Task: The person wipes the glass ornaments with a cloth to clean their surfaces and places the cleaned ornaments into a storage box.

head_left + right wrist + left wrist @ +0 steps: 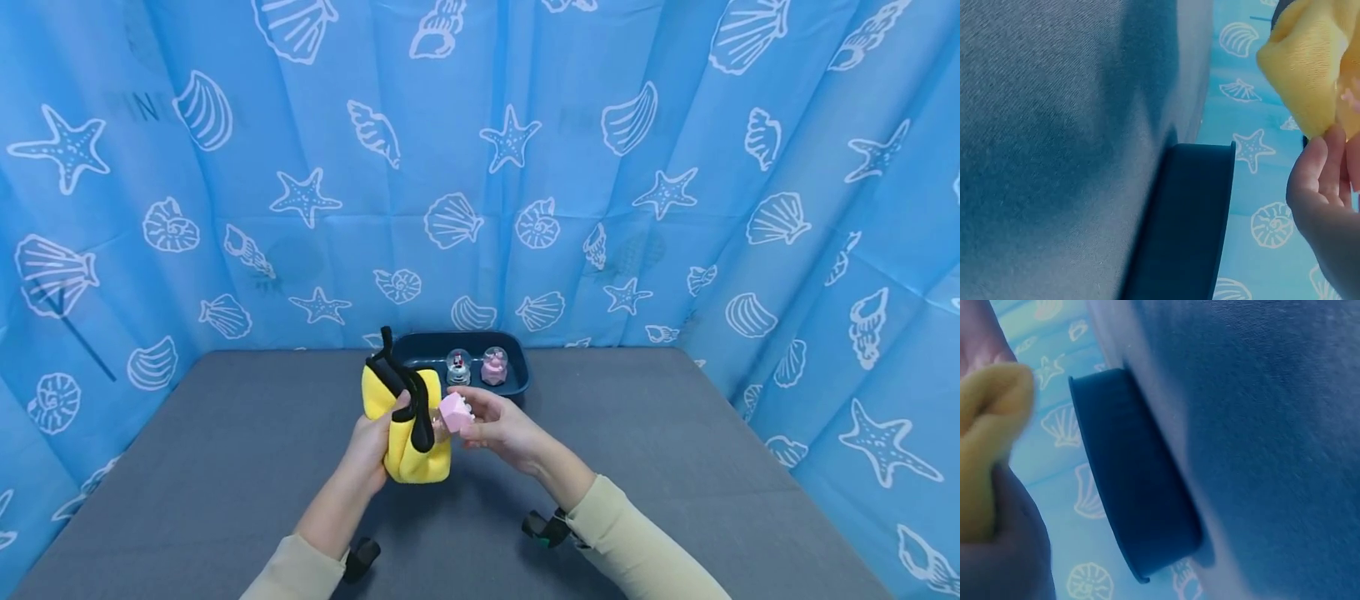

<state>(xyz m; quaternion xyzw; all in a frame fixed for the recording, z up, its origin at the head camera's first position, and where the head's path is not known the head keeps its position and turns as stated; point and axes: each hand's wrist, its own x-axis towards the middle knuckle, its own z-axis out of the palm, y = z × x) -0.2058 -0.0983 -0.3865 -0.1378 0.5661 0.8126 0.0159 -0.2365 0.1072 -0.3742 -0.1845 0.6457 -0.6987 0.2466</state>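
My left hand (369, 446) grips a folded yellow cloth (422, 465) with black trim (422, 425), held up above the table. In my right hand (508, 428) a small snow globe is pinched by its pink faceted base (454, 412), tilted on its side. Its clear dome points left into the cloth, which partly hides it. From the right wrist view, the fingertips sit right at the edge of the yellow cloth (1304, 69). The left wrist view has the cloth (997, 425) at its left edge, with the globe out of sight there.
Behind the hands stands a dark blue tray (519, 385) at the table's back edge. Inside it are a clear snow globe with a pale base (458, 368) and a pink snow globe (494, 367). A blue shell-patterned curtain (510, 250) surrounds the grey table (637, 467).
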